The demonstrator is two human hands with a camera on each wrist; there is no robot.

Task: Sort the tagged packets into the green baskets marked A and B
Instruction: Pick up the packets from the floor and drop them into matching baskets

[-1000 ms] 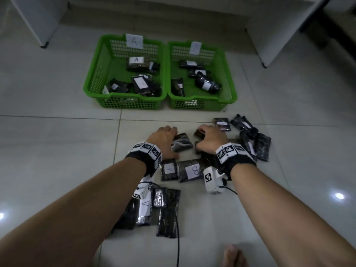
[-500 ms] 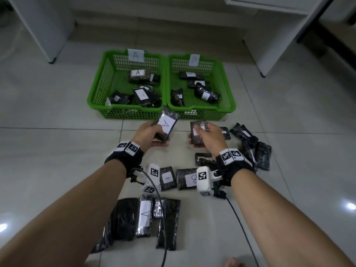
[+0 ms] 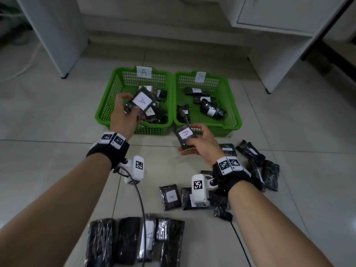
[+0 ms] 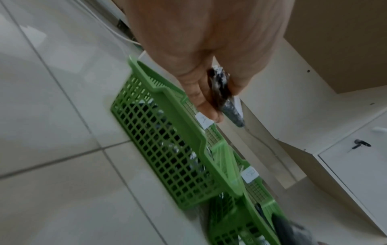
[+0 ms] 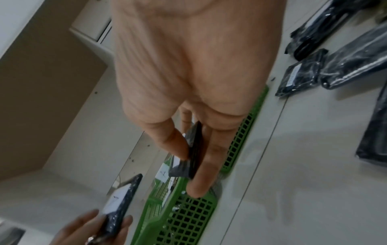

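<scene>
Two green baskets stand side by side on the floor: basket A [image 3: 107, 105] on the left and basket B [image 3: 231, 105] on the right, each with several dark packets inside. My left hand [image 3: 125, 114] grips a dark packet tagged A [image 3: 141, 101] above basket A; the left wrist view shows this packet [image 4: 222, 92] pinched edge-on between thumb and fingers. My right hand [image 3: 200, 143] holds another packet tagged A [image 3: 185, 136] just in front of basket B's near rim; that packet [image 5: 193, 152] sits between thumb and fingers in the right wrist view.
Loose dark packets lie on the tiled floor: a row near my body [image 3: 134, 241], a few in the middle [image 3: 170, 196], and a pile at the right [image 3: 262, 166]. White cabinets [image 3: 289, 35] and a panel [image 3: 54, 35] stand behind the baskets. A cable [image 3: 141, 209] runs from the left wrist.
Both hands picked packets up off the floor and lifted them. The left hand carried its A packet forward over basket A; the right hand turned its packet so the A tag shows.
</scene>
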